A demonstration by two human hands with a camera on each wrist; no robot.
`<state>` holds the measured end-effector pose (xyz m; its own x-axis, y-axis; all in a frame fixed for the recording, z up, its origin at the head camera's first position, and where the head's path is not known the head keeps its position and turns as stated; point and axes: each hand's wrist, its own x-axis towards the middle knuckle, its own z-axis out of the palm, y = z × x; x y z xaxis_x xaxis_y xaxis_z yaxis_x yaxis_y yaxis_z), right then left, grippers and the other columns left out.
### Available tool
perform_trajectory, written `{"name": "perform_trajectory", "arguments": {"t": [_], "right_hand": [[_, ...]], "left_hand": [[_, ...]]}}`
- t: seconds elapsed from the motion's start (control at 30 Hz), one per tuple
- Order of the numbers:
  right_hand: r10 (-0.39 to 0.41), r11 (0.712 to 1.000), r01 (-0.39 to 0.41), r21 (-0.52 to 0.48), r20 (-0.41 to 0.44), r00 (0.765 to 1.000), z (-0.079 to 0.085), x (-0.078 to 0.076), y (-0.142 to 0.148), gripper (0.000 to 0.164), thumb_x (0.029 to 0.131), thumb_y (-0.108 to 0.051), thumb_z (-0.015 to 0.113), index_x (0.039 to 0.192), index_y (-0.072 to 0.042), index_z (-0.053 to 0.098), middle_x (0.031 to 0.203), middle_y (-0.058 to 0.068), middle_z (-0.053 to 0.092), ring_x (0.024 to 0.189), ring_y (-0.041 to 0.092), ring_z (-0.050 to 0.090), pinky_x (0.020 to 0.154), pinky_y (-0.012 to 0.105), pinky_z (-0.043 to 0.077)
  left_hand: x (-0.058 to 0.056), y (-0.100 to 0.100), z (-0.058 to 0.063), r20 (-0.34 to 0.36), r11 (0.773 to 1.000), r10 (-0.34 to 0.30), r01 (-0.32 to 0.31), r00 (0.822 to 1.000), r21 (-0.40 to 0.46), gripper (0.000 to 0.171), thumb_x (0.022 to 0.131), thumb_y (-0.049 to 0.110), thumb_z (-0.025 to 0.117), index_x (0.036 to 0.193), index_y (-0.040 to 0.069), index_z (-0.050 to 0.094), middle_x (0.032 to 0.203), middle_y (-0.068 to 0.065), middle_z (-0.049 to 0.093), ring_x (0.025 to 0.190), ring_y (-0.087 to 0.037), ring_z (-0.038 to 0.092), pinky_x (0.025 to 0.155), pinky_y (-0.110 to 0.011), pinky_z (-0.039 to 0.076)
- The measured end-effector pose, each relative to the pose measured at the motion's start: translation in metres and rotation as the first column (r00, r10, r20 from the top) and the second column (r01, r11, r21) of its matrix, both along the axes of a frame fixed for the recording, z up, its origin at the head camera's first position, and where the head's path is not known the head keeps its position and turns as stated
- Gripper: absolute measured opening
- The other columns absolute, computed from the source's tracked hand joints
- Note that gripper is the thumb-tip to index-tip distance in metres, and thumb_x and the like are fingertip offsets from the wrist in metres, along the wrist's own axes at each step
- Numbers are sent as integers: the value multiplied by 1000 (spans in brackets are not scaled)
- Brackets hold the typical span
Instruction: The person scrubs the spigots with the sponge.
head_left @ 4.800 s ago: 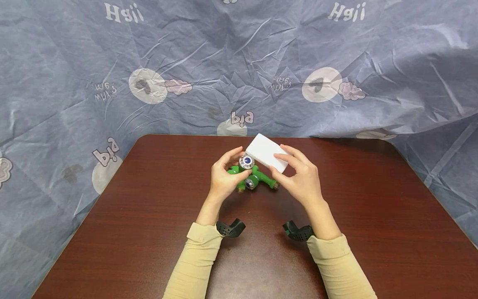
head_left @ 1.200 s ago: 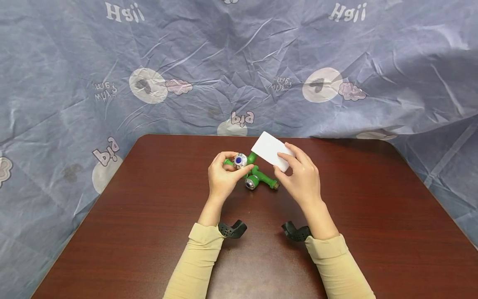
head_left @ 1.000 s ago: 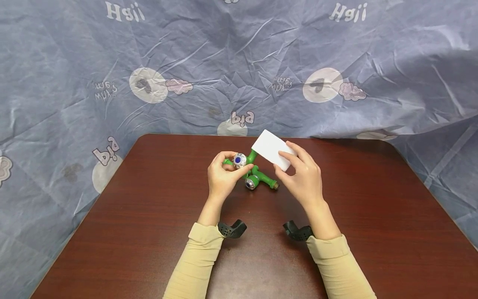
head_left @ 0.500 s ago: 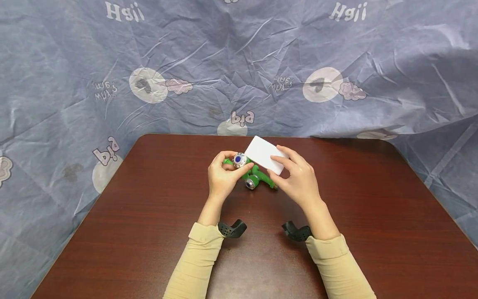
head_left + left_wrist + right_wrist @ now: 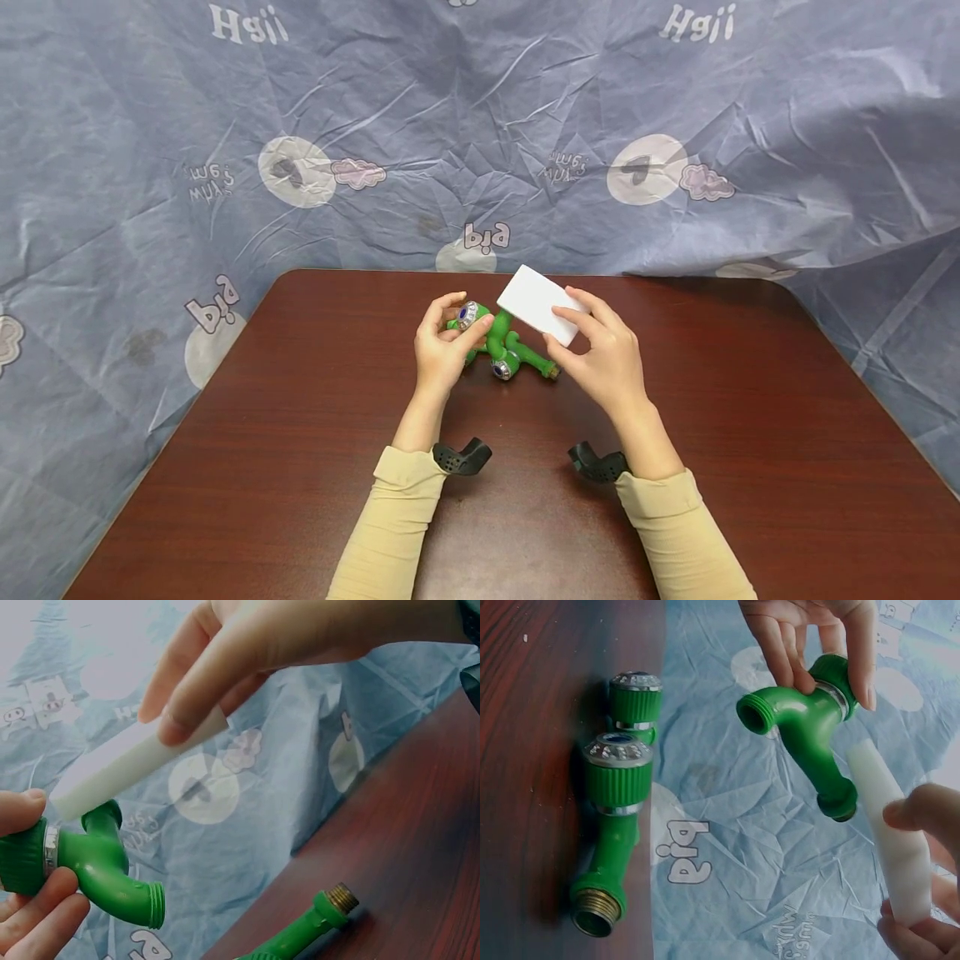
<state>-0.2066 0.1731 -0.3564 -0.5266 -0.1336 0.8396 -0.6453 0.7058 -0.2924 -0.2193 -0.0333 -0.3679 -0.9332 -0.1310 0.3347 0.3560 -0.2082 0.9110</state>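
My left hand (image 5: 438, 350) grips a green tap (image 5: 810, 739) by its ribbed knob, fingers and thumb curled round it. The tap is held above the table, its threaded spout pointing away from the knob in the left wrist view. My right hand (image 5: 609, 358) pinches a white sponge block (image 5: 536, 302) between thumb and fingers. The sponge is tilted, one end close by the tap's inlet end (image 5: 838, 801); whether they touch I cannot tell. Below, two more green taps lie on the table, a nearer one (image 5: 615, 787) and another (image 5: 636, 701) behind it in the right wrist view.
A dark reddish-brown table (image 5: 315, 400) spreads under both arms. Behind it hangs a wrinkled blue-grey cloth (image 5: 465, 125) with printed figures. Black wrist mounts (image 5: 462, 457) stick out from the sleeves.
The left hand has turned the held tap, so its knob faces further left and more of its body shows. The sponge went down-left along the tap, then back up-right.
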Motion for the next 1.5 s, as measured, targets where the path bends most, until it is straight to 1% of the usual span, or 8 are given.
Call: {"name": "perform_trajectory", "arguments": {"t": [0.13,0.33,0.47,0.63,0.83,1.03,1.33,1.5], "right_hand": [[19,1000,-19,15,26,999,-2,0,0,33,68,-8,80,99,-4,72,119,11,62,105,26,60,76,43,51],[-85,992,88,-89,34,996,1,1,1,32,68,-7,79,99,-4,73,118,10,62,103,27,61,76,44,50],[-143,975,146,-165,35,989,4,2,2,30,69,-8,78,99,-4,73,117,11,63,102,28,61,75,46,50],[-168,968,178,-178,66,984,3,2,2,30,70,-12,77,98,-4,73,114,11,64,99,29,62,73,46,50],[-109,968,129,-216,104,989,4,3,1,28,69,-13,78,96,-7,74,110,7,67,95,24,63,70,31,48],[-2,971,39,-237,155,988,5,5,-1,27,70,-10,79,96,-6,74,109,8,67,93,21,64,70,9,43],[47,984,-12,-176,196,979,7,8,-2,27,69,-11,80,95,-5,75,110,8,67,96,21,64,74,13,47],[60,991,-35,-126,199,978,7,10,-3,26,70,-13,79,95,-6,75,109,7,67,97,21,64,75,21,49]], "left_hand": [[9,-2,12,14,1000,3,-3,1000,-6,36,79,-3,71,112,-8,58,90,-7,60,64,-30,66,69,-56,52],[10,-4,14,39,997,27,-24,999,-73,34,78,2,74,107,-10,61,84,-7,65,65,-14,65,58,-29,55],[7,-6,10,52,997,15,-11,999,-74,34,78,5,75,107,-8,62,80,-6,65,63,-8,60,53,-20,48],[-6,-6,-6,54,1000,1,0,999,-23,33,78,7,77,107,-1,64,81,-2,63,65,-10,61,55,-22,51],[-9,-8,-9,83,996,-77,73,994,56,35,74,-2,76,107,1,63,83,-3,63,68,-12,61,63,-28,55],[-8,-8,-10,124,988,-151,151,981,7,41,70,-5,78,107,3,62,88,-4,67,75,-15,63,63,-21,51],[-8,-6,-15,108,970,-162,179,981,-162,41,65,-3,82,103,-1,67,90,-12,70,82,-22,66,65,-24,52],[-10,-2,-17,103,973,-153,167,983,-156,42,63,-8,81,101,-4,66,91,-10,69,82,-23,64,70,-24,53]]}}
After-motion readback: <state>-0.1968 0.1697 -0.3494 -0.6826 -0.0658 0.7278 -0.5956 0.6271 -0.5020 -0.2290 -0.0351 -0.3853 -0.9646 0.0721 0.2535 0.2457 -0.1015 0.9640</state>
